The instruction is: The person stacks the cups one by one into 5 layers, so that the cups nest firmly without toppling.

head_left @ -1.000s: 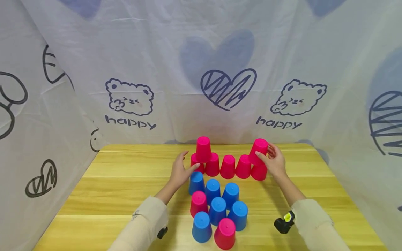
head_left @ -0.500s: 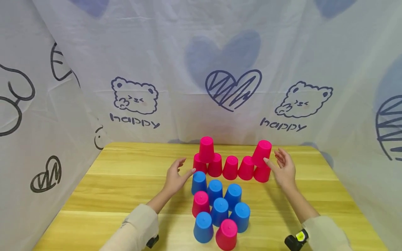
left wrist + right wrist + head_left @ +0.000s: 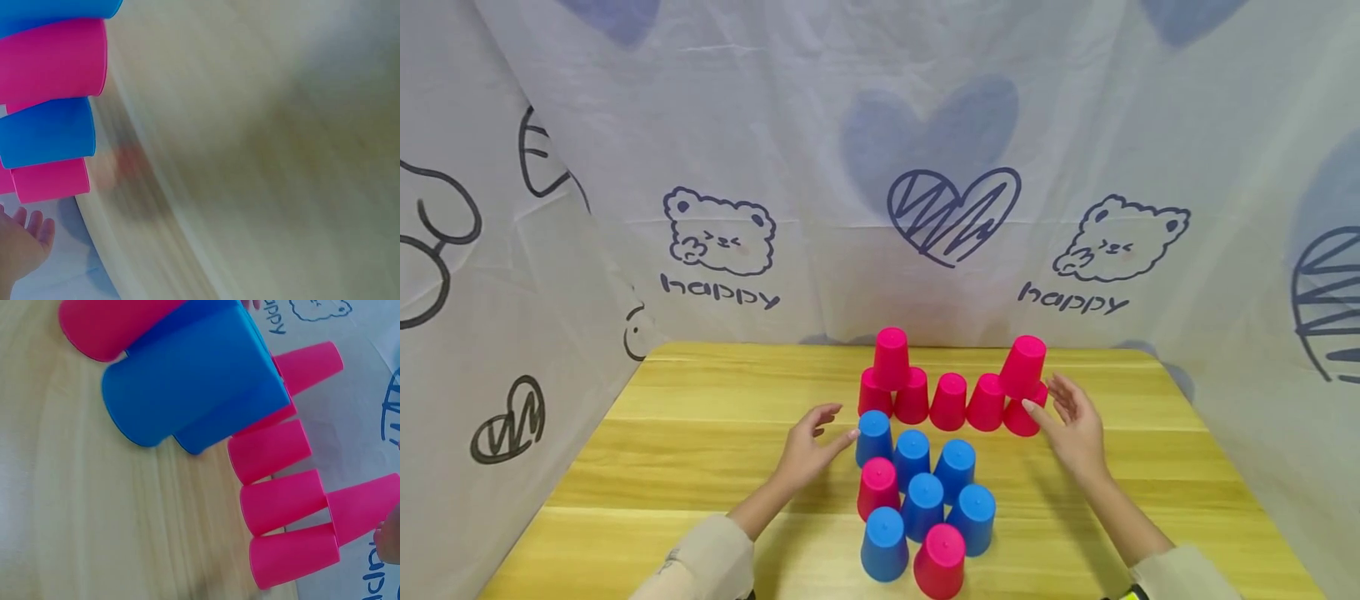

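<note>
At the back of the table stands a row of several upside-down pink cups (image 3: 949, 402). One pink cup (image 3: 891, 358) sits on the row's left pair, another pink cup (image 3: 1024, 367) on its right pair. My left hand (image 3: 805, 450) is beside the leftmost blue cup (image 3: 874, 439), fingers loosely bent, thumb tip close to it; touching or not, I cannot tell. My right hand (image 3: 1077, 433) is just right of the row's end cup (image 3: 1026, 415), fingers spread and holding nothing. The left hand (image 3: 22, 244) also shows at the left wrist view's lower left.
In front of the row is a cluster of upside-down cups, mostly blue (image 3: 922, 502), with a pink cup (image 3: 877, 489) on its left and another pink cup (image 3: 940, 561) nearest me. A printed cloth (image 3: 835, 275) hangs behind the wooden table (image 3: 685, 433).
My right hand has let go of the upper right pink cup and drawn back and down to the right. My left hand has moved from the left stack down and toward me.
</note>
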The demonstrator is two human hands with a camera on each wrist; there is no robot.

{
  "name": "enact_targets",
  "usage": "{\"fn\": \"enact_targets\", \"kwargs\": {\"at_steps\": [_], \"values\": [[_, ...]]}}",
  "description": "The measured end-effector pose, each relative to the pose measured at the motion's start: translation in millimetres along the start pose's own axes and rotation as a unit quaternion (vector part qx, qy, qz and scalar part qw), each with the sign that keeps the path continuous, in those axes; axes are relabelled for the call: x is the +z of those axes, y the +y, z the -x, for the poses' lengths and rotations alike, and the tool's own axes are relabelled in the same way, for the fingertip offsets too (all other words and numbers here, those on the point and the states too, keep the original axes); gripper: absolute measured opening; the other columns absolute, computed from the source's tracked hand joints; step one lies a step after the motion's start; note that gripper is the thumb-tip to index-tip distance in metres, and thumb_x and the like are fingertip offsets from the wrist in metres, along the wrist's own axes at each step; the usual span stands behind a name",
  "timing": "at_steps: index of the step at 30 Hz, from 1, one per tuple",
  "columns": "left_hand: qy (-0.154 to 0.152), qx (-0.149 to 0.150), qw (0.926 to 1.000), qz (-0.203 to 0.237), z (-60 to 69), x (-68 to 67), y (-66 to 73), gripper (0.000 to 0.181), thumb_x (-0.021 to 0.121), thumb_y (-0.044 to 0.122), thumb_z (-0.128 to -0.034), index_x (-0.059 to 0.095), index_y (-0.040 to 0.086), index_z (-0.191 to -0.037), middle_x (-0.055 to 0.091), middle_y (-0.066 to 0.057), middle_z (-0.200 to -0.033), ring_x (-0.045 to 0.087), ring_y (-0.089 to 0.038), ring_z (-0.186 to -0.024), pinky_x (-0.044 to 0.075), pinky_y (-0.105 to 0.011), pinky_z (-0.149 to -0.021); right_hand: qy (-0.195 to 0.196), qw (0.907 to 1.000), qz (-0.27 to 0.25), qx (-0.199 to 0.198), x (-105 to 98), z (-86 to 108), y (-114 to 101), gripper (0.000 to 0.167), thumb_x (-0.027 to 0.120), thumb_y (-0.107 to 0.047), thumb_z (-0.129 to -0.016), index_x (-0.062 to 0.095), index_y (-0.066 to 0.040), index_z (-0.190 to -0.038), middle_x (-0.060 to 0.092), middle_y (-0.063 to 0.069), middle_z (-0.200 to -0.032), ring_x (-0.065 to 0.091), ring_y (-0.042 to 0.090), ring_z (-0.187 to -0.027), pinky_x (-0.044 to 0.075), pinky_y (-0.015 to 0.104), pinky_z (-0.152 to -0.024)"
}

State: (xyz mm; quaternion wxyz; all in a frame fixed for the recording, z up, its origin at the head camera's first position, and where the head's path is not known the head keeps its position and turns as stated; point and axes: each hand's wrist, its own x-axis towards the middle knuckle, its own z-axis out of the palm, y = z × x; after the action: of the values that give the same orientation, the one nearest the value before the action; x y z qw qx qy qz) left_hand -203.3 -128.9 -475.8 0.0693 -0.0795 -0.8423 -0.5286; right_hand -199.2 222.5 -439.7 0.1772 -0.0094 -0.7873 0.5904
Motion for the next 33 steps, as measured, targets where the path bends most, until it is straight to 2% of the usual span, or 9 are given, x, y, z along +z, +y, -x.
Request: {"fn": "enact_targets", "kwargs": {"at_steps": [3,4,6,9,12,16,19,27,33], "values": [[-0.012,-0.002,0.9999,0.0,6.5,0.6,0.2,0.053,0.071,0.025,-0.0812,0.053,0.001,-0.125,0.058,-0.016,-0.124,0.053,-0.035,-0.115,0.044,-0.051,-0.097,-0.005,1.0,0.004,-0.006,0.4,6.7,-1.5,0.065,0.069,-0.022,-0.084,0.039,0.002,-0.136,0.049,0.02,-0.133,0.047,0.029,-0.122,0.039,0.014,-0.1],[-0.017,-0.002,0.9999,0.0,8.5,0.9,0.3,0.053,0.071,0.026,-0.0811,0.053,0.002,-0.125,0.058,-0.016,-0.125,0.054,-0.035,-0.115,0.044,-0.051,-0.097,-0.009,0.9997,0.021,0.005,0.7,10.2,-7.8,0.065,0.068,-0.022,-0.084,0.038,0.003,-0.136,0.048,0.021,-0.134,0.047,0.027,-0.122,0.038,0.013,-0.099],[-0.026,-0.005,0.9997,0.003,12.2,1.7,0.2,0.054,0.071,0.027,-0.0807,0.052,0.002,-0.125,0.058,-0.016,-0.125,0.054,-0.034,-0.114,0.044,-0.052,-0.097,-0.011,0.9997,0.022,0.006,1.5,14.8,-9.3,0.061,0.067,-0.016,-0.085,0.039,0.003,-0.136,0.049,0.021,-0.133,0.051,0.014,-0.117,0.037,0.005,-0.094],[-0.034,-0.006,0.9994,0.009,17.5,3.0,-0.4,0.053,0.071,0.027,-0.0808,0.053,0.003,-0.125,0.058,-0.018,-0.124,0.054,-0.035,-0.114,0.045,-0.052,-0.096,-0.019,0.9997,0.012,0.005,2.9,21.4,-10.8,0.058,0.066,-0.01,-0.085,0.04,0.003,-0.135,0.05,0.019,-0.129,0.05,-0.006,-0.107,0.038,0.002,-0.09],[-0.041,-0.009,0.9989,0.019,22.2,4.0,-0.6,0.053,0.07,0.026,-0.0811,0.052,0.002,-0.125,0.058,-0.018,-0.124,0.054,-0.035,-0.114,0.044,-0.053,-0.096,-0.028,0.9996,0.007,0.004,4.2,28.0,-10.7,0.058,0.067,-0.01,-0.084,0.041,0.003,-0.135,0.053,0.006,-0.121,0.048,-0.015,-0.101,0.039,0.002,-0.088],[-0.051,-0.011,0.9981,0.031,27.4,5.8,-0.3,0.052,0.07,0.024,-0.0816,0.052,0.002,-0.125,0.057,-0.017,-0.125,0.053,-0.034,-0.115,0.044,-0.053,-0.097,-0.039,0.9992,0.001,0.001,5.3,36.7,-10.2,0.057,0.068,-0.01,-0.083,0.043,0.003,-0.133,0.051,-0.017,-0.111,0.049,-0.016,-0.1,0.04,0.003,-0.088],[-0.055,-0.005,0.9976,0.041,30.3,7.5,0.0,0.05,0.07,0.022,-0.0816,0.053,0.002,-0.124,0.058,-0.018,-0.125,0.053,-0.036,-0.115,0.044,-0.052,-0.096,-0.041,0.999,-0.014,-0.01,6.4,43.3,-10.5,0.055,0.068,-0.005,-0.082,0.045,0.005,-0.13,0.052,-0.026,-0.107,0.051,-0.015,-0.1,0.041,0.004,-0.088],[-0.076,0.01,0.9959,0.048,37.5,12.3,1.1,0.047,0.07,0.023,-0.0819,0.055,0.004,-0.122,0.06,-0.013,-0.121,0.054,-0.036,-0.113,0.045,-0.052,-0.094,-0.059,0.9971,-0.039,-0.027,13.8,63.7,-16.6,0.049,0.067,0.0,-0.081,0.048,0.007,-0.126,0.059,-0.025,-0.106,0.057,-0.01,-0.101,0.046,0.008,-0.086],[-0.087,0.001,0.9953,0.043,40.9,17.0,-0.5,0.048,0.07,0.027,-0.0814,0.055,0.006,-0.122,0.061,-0.012,-0.12,0.055,-0.033,-0.113,0.046,-0.049,-0.094,-0.084,0.9932,-0.076,-0.026,16.8,75.1,-20.4,0.047,0.065,0.003,-0.082,0.047,0.01,-0.125,0.062,-0.019,-0.107,0.061,-0.004,-0.101,0.049,0.012,-0.085]]}}
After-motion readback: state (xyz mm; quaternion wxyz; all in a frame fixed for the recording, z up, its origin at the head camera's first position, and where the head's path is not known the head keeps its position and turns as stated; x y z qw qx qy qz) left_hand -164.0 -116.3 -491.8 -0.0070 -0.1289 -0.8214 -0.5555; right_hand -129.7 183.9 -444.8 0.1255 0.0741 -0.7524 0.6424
